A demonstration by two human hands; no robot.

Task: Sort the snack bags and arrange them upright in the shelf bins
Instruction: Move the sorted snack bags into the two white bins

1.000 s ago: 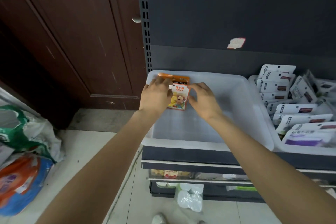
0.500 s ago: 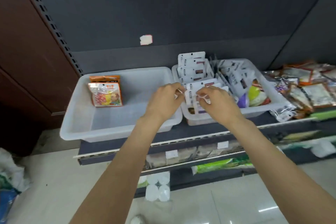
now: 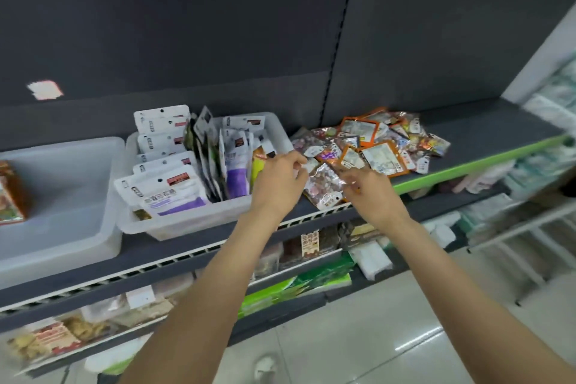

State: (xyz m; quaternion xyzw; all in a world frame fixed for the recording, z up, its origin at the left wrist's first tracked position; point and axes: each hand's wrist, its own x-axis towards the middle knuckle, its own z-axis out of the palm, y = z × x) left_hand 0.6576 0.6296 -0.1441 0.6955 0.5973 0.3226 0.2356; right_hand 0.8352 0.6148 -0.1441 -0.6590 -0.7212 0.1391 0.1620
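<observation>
Dark shelf (image 3: 486, 131) bears bins (image 3: 199, 221) and loose snack bags (image 3: 374, 146).

A loose pile of snack bags (image 3: 371, 150) lies flat and overlapping on the dark shelf (image 3: 486, 137), right of the bins; several are orange-edged with pale centres, others shiny and multicoloured, one foil bag (image 3: 322, 187) at the front edge of the shelf; the middle bin (image 3: 199, 221), translucent white, holds white pouches with purple bases standing in rows, the front ones leaning back, darker bags packed upright beside them; the left bin (image 3: 78, 227), same plastic, holds one orange bag (image 3: 11, 196) standing at its left side, partly cut off by the frame.
</observation>
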